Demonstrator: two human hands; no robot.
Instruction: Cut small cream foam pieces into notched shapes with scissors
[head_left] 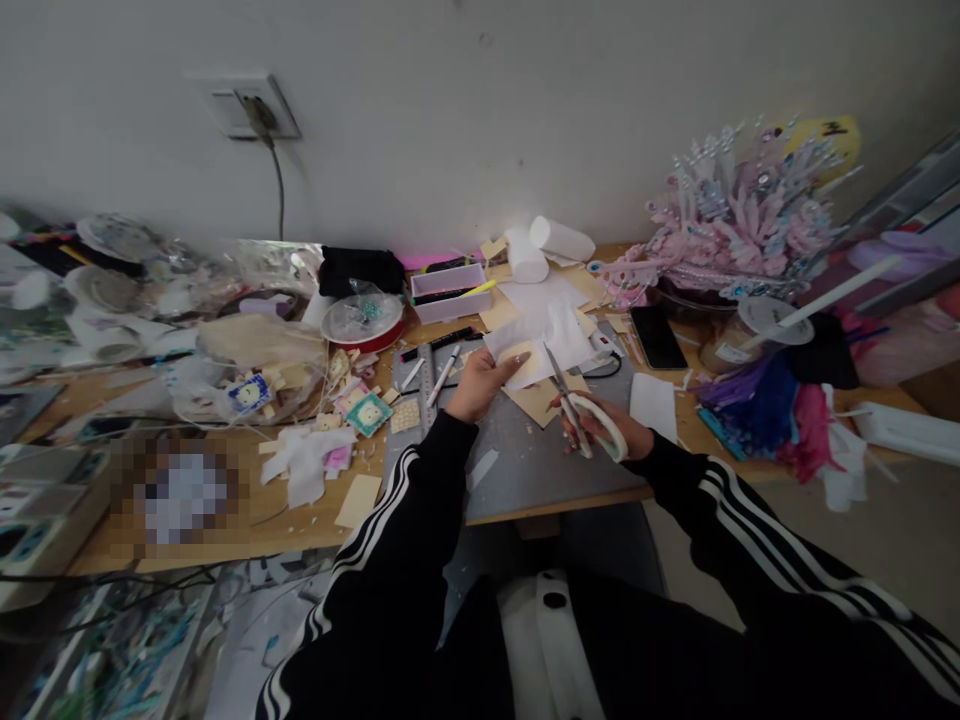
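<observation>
My left hand is closed on a thin white sheet, its thumb pressing on a pale yellow patch that lies on or shows through the sheet. In my right hand is a pair of scissors with pale handles. The blades point up and away, beside the sheet's right part; whether they touch it I cannot tell. Beneath both hands is a grey mat. A pale yellow sheet lies on the mat under the white one.
A ruler and a white pen lie left of my left hand. Behind stand a lilac box with pens and white rolls. A phone, a lidded cup and pink beaded decorations stand right.
</observation>
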